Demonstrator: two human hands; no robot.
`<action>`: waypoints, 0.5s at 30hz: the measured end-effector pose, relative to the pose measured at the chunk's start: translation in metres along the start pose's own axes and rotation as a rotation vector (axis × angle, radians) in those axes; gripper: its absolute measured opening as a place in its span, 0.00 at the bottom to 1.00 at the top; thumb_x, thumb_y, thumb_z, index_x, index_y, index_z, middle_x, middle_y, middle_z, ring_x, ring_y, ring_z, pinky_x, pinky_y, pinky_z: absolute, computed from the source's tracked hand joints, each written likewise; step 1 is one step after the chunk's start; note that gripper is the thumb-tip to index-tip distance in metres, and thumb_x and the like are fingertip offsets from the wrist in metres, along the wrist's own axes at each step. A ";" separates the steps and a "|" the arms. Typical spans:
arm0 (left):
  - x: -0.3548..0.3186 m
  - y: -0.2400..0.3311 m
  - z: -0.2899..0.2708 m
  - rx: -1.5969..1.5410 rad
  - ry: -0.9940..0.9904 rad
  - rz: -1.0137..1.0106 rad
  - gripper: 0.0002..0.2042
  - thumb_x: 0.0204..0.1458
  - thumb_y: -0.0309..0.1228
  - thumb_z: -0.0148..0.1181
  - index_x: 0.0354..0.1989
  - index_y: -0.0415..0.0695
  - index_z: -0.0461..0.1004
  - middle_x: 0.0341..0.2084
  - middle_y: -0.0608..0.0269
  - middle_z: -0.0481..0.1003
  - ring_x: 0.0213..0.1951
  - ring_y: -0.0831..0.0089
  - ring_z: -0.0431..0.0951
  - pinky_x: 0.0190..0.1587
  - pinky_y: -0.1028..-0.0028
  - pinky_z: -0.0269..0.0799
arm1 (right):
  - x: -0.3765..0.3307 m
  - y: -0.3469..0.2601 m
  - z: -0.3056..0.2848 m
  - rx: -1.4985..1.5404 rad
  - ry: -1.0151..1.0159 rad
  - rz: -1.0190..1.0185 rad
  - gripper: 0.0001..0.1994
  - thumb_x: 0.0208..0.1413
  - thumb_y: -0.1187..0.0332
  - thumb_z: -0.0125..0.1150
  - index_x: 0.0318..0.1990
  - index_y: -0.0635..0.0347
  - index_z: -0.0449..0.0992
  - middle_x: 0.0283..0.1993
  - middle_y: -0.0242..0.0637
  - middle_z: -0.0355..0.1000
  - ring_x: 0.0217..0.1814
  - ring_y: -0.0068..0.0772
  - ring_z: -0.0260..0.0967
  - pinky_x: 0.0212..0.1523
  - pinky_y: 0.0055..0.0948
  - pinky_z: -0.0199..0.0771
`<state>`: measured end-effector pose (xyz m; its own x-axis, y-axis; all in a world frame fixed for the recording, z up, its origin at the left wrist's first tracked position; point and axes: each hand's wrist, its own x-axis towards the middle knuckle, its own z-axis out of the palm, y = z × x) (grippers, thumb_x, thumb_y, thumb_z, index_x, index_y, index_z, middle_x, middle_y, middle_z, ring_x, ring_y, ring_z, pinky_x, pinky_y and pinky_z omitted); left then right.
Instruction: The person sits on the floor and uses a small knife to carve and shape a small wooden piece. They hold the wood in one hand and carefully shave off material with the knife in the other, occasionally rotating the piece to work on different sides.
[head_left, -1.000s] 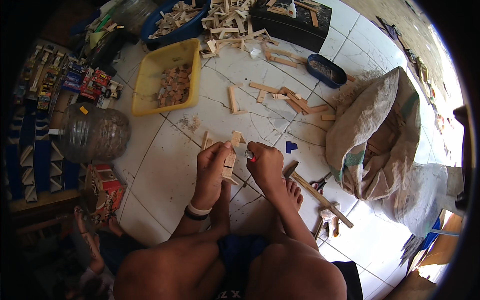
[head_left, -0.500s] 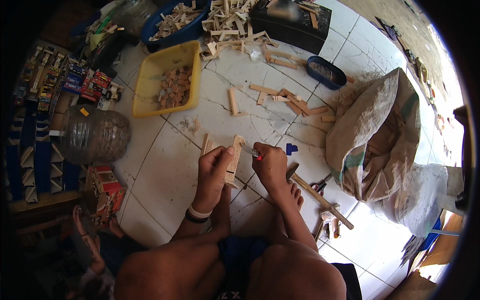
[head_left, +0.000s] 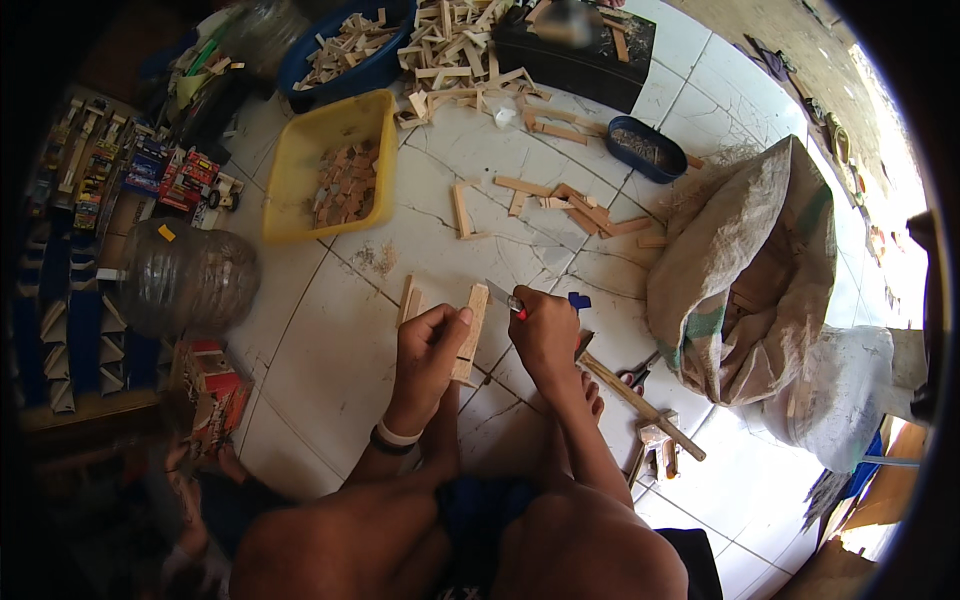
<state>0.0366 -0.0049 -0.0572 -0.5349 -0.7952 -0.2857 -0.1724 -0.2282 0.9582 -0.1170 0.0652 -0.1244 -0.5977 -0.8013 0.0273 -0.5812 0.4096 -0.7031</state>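
Observation:
My left hand (head_left: 425, 350) grips a short flat wooden strip (head_left: 470, 330), held upright over the white tiled floor (head_left: 330, 350). My right hand (head_left: 545, 335) holds a small knife with a red handle (head_left: 505, 298); its blade points left at the top of the strip. Another wooden strip (head_left: 409, 299) lies on the tiles just left of my left hand. A hammer with a wooden handle (head_left: 640, 400) lies right of my right hand, beside my bare foot (head_left: 590, 392).
A yellow tub (head_left: 290, 180) of small wood bits, a blue basin (head_left: 300, 60) and a black crate (head_left: 590, 60) stand at the back. Loose wooden strips (head_left: 560, 195) lie mid-floor. A sack (head_left: 750, 270) slumps at right, a clear jug (head_left: 185, 285) at left. Scissors (head_left: 640, 372) lie near the hammer.
Both hands have shifted slightly with the strip and the knife, the blade working at the strip's top end. Nothing else on the floor has moved.

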 end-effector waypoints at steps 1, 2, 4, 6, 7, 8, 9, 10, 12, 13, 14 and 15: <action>0.000 -0.001 0.001 0.015 -0.005 0.027 0.16 0.68 0.35 0.58 0.26 0.44 0.70 0.21 0.77 0.66 0.22 0.91 0.63 0.23 0.84 0.63 | 0.001 0.002 -0.001 -0.024 0.062 -0.015 0.03 0.44 0.77 0.59 0.27 0.59 0.77 0.24 0.52 0.74 0.28 0.60 0.74 0.30 0.49 0.74; 0.001 -0.001 0.000 0.033 0.004 0.010 0.16 0.68 0.35 0.58 0.26 0.43 0.70 0.20 0.76 0.66 0.21 0.90 0.64 0.22 0.83 0.65 | 0.001 0.004 -0.002 -0.020 0.102 -0.019 0.03 0.43 0.77 0.59 0.26 0.59 0.76 0.24 0.52 0.73 0.29 0.61 0.74 0.30 0.51 0.73; 0.003 0.000 0.002 0.079 0.016 0.060 0.16 0.68 0.35 0.58 0.26 0.42 0.70 0.19 0.74 0.66 0.20 0.88 0.67 0.21 0.82 0.68 | 0.000 0.004 -0.004 0.026 0.029 -0.052 0.03 0.42 0.77 0.60 0.26 0.59 0.75 0.26 0.50 0.75 0.31 0.59 0.75 0.31 0.50 0.74; 0.003 0.002 0.006 0.081 0.047 0.034 0.18 0.66 0.33 0.60 0.22 0.41 0.66 0.19 0.79 0.61 0.26 0.89 0.57 0.27 0.79 0.53 | 0.000 0.002 -0.006 0.035 -0.123 -0.107 0.04 0.42 0.76 0.60 0.28 0.58 0.75 0.28 0.48 0.76 0.32 0.58 0.76 0.33 0.50 0.76; 0.002 0.003 0.008 0.109 0.043 0.057 0.18 0.66 0.32 0.60 0.22 0.40 0.66 0.18 0.78 0.61 0.25 0.89 0.57 0.26 0.79 0.53 | 0.001 -0.001 -0.006 0.023 -0.128 -0.066 0.03 0.43 0.75 0.60 0.28 0.58 0.75 0.27 0.49 0.75 0.31 0.58 0.76 0.33 0.50 0.76; 0.003 0.005 0.008 0.092 0.031 0.067 0.18 0.65 0.31 0.60 0.22 0.39 0.66 0.18 0.78 0.61 0.25 0.89 0.57 0.26 0.79 0.53 | 0.003 0.000 -0.009 -0.038 -0.129 -0.035 0.03 0.44 0.75 0.60 0.29 0.58 0.76 0.24 0.50 0.75 0.30 0.59 0.76 0.33 0.51 0.76; 0.003 0.006 0.008 0.090 0.036 0.052 0.18 0.65 0.31 0.60 0.21 0.39 0.67 0.17 0.79 0.61 0.25 0.89 0.56 0.26 0.78 0.52 | 0.004 -0.001 -0.011 -0.043 -0.052 -0.008 0.05 0.44 0.75 0.59 0.30 0.57 0.78 0.23 0.50 0.74 0.29 0.60 0.76 0.32 0.51 0.76; 0.003 0.007 0.009 0.081 0.025 0.085 0.18 0.65 0.31 0.60 0.21 0.39 0.67 0.17 0.79 0.61 0.25 0.89 0.56 0.26 0.78 0.52 | 0.005 0.001 -0.014 -0.069 -0.020 0.014 0.06 0.45 0.75 0.59 0.31 0.57 0.80 0.24 0.51 0.75 0.30 0.59 0.76 0.32 0.51 0.76; 0.002 0.006 0.008 0.082 0.041 0.102 0.18 0.65 0.31 0.60 0.21 0.40 0.67 0.17 0.79 0.61 0.24 0.89 0.56 0.26 0.78 0.52 | 0.003 0.002 -0.021 -0.102 -0.013 0.032 0.05 0.45 0.74 0.60 0.31 0.56 0.79 0.25 0.50 0.76 0.30 0.58 0.77 0.32 0.50 0.77; 0.002 0.006 0.007 0.078 0.045 0.105 0.18 0.65 0.31 0.60 0.21 0.40 0.67 0.17 0.79 0.61 0.25 0.89 0.56 0.26 0.78 0.52 | 0.001 0.002 -0.022 -0.055 -0.030 -0.022 0.04 0.46 0.73 0.60 0.30 0.56 0.79 0.25 0.49 0.76 0.31 0.58 0.77 0.32 0.51 0.76; 0.002 0.005 0.007 0.069 0.052 0.110 0.18 0.65 0.31 0.60 0.21 0.40 0.67 0.17 0.79 0.61 0.25 0.89 0.56 0.26 0.78 0.51 | -0.002 0.001 -0.023 -0.044 -0.034 -0.064 0.03 0.46 0.72 0.60 0.30 0.56 0.78 0.26 0.49 0.76 0.31 0.57 0.77 0.32 0.51 0.76; 0.002 0.004 0.006 0.061 0.056 0.117 0.18 0.65 0.31 0.60 0.21 0.40 0.67 0.17 0.79 0.61 0.25 0.89 0.56 0.26 0.78 0.51 | -0.006 0.000 -0.024 -0.040 -0.098 -0.060 0.02 0.47 0.72 0.61 0.30 0.56 0.77 0.27 0.48 0.77 0.31 0.57 0.77 0.32 0.50 0.76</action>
<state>0.0294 -0.0038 -0.0544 -0.5079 -0.8446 -0.1692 -0.1625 -0.0990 0.9817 -0.1264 0.0805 -0.1075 -0.5055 -0.8628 -0.0030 -0.6369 0.3755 -0.6733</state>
